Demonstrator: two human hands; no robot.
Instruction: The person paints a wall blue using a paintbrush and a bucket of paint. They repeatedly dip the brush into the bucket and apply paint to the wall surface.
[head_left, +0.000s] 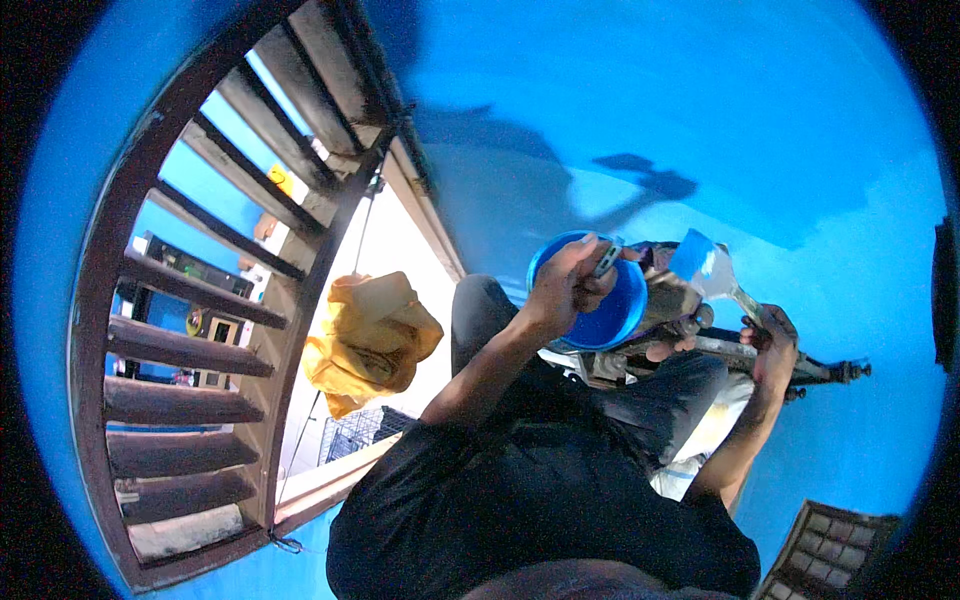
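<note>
My left hand (574, 285) is closed on a small object (608, 259) at the rim of a round bucket (646, 296) of blue paint; whether it also grips the bucket is unclear. To the right, my right hand (772, 337) holds a paintbrush (705, 264) by its handle, bristles pointing up and left, wet with blue paint at the tip. The brush is apart from the bucket. Beyond both hands stands a wall (750, 135), darker blue in its upper part and paler below, with shadows across it.
At left is a wooden slatted vent frame (277, 360) beside a bright opening. A yellow cloth (375, 337) hangs on a cord there. Under my bent legs is dark wooden furniture (817, 367) with turned ends. A lattice panel (832, 551) is at lower right.
</note>
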